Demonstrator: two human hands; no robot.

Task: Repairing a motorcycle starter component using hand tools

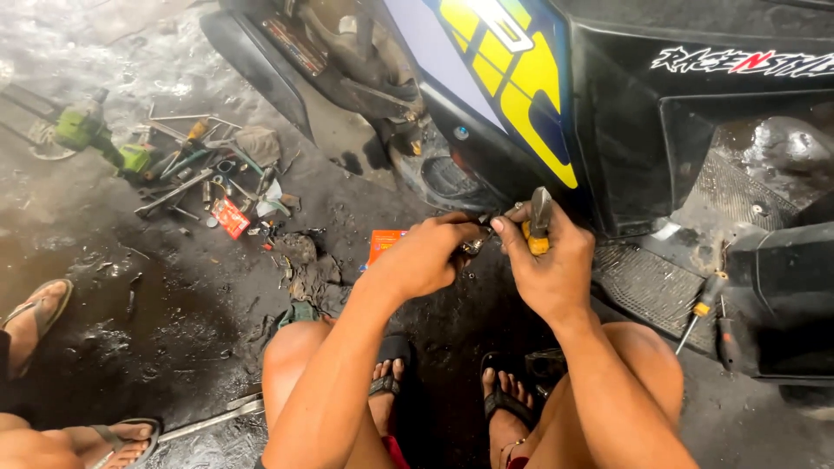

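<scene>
**Inspector:** Black bodywork first. The scooter [625,113] stands on a wet, oily concrete floor [174,295], with a yellow and blue decal on its side panel. I take the scooter as my landmark. State the hands.

**Assistant:** Both are raised just below the decal, close against the scooter's lower edge. The right hand [547,260] is closed around a pair of pliers [539,221] with yellow grips, jaws pointing up. The left hand [426,256] is closed in a pinch on a small metal part [474,247], which sits between the two hands, touching the left fingertips. What the part is, I cannot tell.

**Inspector:** Loose items?

**Assistant:** A screwdriver [702,308] with a yellow and black handle lies on the scooter's ribbed footboard, to the right of the hands. An orange packet [382,244] lies on the floor just left of the left hand. Well to the left of the scooter is a scatter of hand tools [204,178], with a green power tool [95,135] beside them.

**Inspector:** Persons?

**Assistant:** The worker squats, knees bare, feet in black sandals under the hands. Another person's sandalled feet [39,317] show far left of the scooter, well apart from the work.
</scene>
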